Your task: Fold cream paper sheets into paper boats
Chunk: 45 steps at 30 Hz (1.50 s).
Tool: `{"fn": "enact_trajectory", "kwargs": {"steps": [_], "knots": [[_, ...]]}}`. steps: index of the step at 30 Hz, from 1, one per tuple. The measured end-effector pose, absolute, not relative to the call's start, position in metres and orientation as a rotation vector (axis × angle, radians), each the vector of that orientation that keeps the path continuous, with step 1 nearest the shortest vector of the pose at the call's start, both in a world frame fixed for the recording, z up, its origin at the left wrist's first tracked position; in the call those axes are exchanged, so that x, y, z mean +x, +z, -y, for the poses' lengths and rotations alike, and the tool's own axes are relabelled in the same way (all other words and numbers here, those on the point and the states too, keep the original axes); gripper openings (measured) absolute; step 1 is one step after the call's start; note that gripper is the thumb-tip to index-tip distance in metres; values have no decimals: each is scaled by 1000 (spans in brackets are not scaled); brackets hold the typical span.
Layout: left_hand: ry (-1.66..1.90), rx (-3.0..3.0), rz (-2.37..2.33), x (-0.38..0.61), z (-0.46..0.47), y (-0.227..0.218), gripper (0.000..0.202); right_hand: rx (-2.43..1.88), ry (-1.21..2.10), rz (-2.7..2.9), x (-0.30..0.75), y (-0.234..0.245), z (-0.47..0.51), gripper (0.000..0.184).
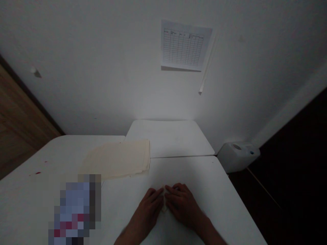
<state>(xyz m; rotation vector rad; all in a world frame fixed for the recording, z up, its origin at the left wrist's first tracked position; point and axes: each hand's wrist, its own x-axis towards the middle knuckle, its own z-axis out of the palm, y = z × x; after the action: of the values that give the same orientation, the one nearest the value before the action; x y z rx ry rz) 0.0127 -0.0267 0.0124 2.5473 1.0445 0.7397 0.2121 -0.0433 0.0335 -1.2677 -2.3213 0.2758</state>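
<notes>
Close together on the white table (143,224), my two hands meet over a small cream folded piece (164,208). It looks like thin sheet material, but I cannot tell whether it is paper or cloth. My left hand (153,206) has its fingers pressed together along the piece's left side. On the right side, the fingers of my right hand (180,200) are bent and closed against it. Most of the piece is hidden under the fingers. A flat stack of cream sheets (120,158) lies beyond my left hand.
A pixelated bluish patch (75,204) covers something at the lower left. A white wall stands behind the table, with a printed chart (182,46) on it. Beyond the table's right edge is a white plastic canister (230,160). Wooden panelling (17,115) borders the left.
</notes>
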Motion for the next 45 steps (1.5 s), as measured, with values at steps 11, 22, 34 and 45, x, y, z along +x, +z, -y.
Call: {"fn": "enact_trajectory", "kwargs": {"steps": [11,22,34,45], "knots": [[626,2560,-1103,13,33,17,27,-1286,346,2244,211,22,32,21],[589,2559,-1065,15,29,33,28,-1528,154,2317,205,34,28,29],[494,2605,-1062,18,29,31,26,-1549,-72,2468,213,29,49,29],[521,2637,-1164,20,36,26,21,-1642,98,2281,221,21,68,22]]}}
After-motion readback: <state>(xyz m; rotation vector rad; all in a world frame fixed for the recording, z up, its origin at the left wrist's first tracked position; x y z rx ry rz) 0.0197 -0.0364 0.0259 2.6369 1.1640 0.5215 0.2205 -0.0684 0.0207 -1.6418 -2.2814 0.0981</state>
